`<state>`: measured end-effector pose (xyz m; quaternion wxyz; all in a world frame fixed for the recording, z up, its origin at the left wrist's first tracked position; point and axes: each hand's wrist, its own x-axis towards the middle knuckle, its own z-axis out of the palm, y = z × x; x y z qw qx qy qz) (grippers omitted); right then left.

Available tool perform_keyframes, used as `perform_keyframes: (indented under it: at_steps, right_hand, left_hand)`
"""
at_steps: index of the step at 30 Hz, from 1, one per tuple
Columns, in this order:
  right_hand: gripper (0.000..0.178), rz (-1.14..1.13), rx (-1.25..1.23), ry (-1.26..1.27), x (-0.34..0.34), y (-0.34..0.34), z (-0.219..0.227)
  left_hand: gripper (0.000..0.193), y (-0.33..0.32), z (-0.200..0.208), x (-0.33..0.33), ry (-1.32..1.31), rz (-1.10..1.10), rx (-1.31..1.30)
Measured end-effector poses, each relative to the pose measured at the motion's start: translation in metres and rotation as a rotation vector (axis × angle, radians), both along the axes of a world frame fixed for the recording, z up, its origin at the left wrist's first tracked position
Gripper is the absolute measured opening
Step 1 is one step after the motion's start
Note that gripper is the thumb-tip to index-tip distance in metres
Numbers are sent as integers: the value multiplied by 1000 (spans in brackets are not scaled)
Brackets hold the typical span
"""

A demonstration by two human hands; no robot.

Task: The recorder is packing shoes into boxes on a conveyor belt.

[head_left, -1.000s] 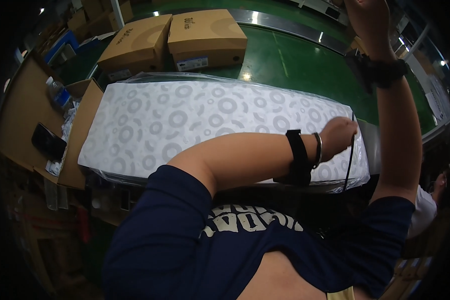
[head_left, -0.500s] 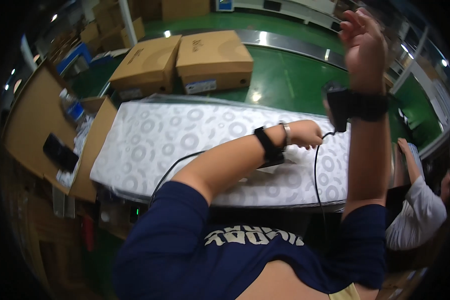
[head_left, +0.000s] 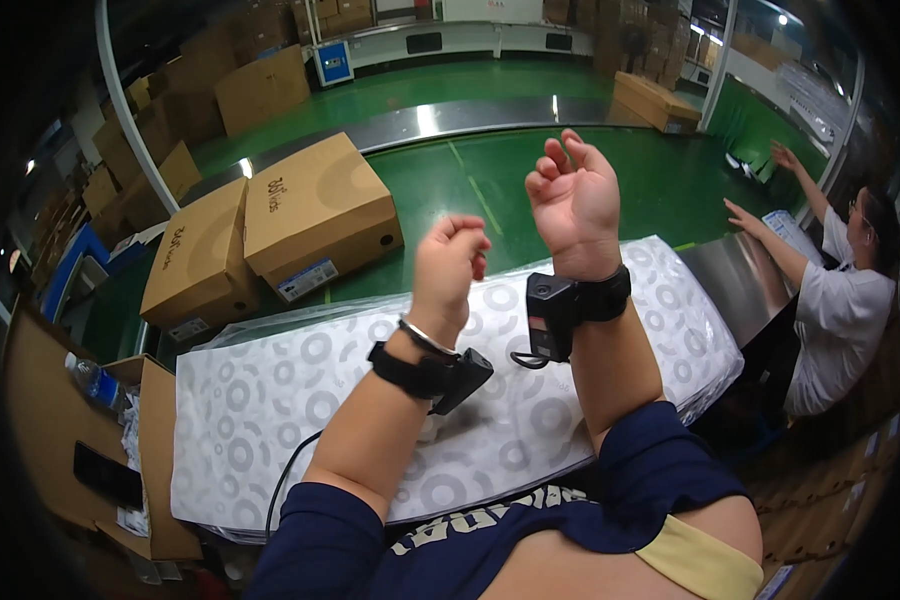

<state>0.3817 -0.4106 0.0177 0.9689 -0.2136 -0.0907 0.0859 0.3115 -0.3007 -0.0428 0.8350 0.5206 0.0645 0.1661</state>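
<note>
Both my hands are raised above a stack of white paper sheets [head_left: 270,405] printed with grey rings, in a clear plastic wrap. My left hand [head_left: 445,270] is left of centre, its fingers loosely bent with nothing seen in them. To its right and a little farther off is my right hand [head_left: 578,215], palm turned up, fingers half curled and apart, holding nothing. A black strap with a small camera-like device sits on each wrist: the left device [head_left: 460,380] and the right device [head_left: 552,315]. Short black cables run from them.
Two brown cartons [head_left: 320,205] [head_left: 195,255] stand beyond the sheets at left. An open carton [head_left: 155,450] holds a water bottle [head_left: 95,380] and a black phone [head_left: 108,475]. A co-worker in a white shirt [head_left: 840,320] sits right, by a metal surface [head_left: 755,285].
My left hand has swung back from the right side of the sheets to left of centre. My right hand has come lower and inward. The view has shifted, showing more of the co-worker.
</note>
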Motion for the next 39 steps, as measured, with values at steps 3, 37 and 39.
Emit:
perform_keyframes:
  at_steps: [3, 37, 39]
  right_hand:
    - [15, -5, -27, -99, -8, 5, 4]
    - [19, -1035, -802, -1454, -90, -19, 35]
    - [20, -1025, -808, -1449, -89, -19, 34]
  left_hand:
    - [16, 3, 36, -21, -260, -4, 13]
    - [18, -13, 73, -62, -595, -637, -553]
    - [18, -14, 72, -62, -584, -586, -566]
